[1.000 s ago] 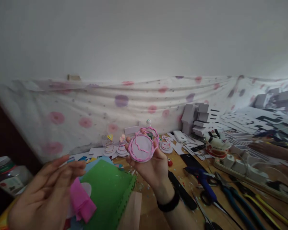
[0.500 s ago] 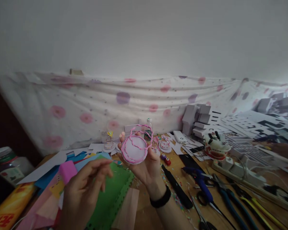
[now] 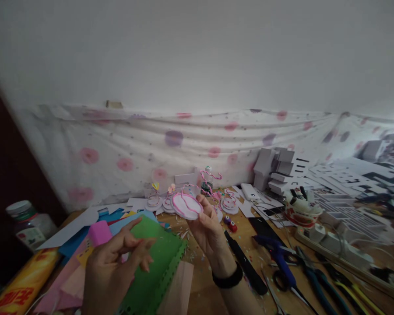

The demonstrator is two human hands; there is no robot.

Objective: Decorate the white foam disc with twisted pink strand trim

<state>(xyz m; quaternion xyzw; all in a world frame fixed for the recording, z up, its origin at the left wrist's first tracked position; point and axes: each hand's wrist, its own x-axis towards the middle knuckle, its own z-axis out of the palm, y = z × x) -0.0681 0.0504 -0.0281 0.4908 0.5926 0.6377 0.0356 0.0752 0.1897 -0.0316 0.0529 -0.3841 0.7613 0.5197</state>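
Note:
My right hand is raised over the desk and grips a small white round disc edged with wavy pink cord; pink cord loops stick up behind it. My left hand hovers lower left above a green foam sheet, its fingers loosely curled and apart, holding nothing. A black band sits on my right wrist. Several similar small pink-and-white pieces stand on the desk behind the disc.
Coloured sheets and a pink roll lie at left, with a jar. Right of my hand lie a black stick, blue glue gun, scissors, pliers, a power strip, a cup and white boxes.
My right hand has tilted the disc flatter and lowered it slightly. My left hand has drawn in, its fingers curling over the green sheet. The view has shifted a little.

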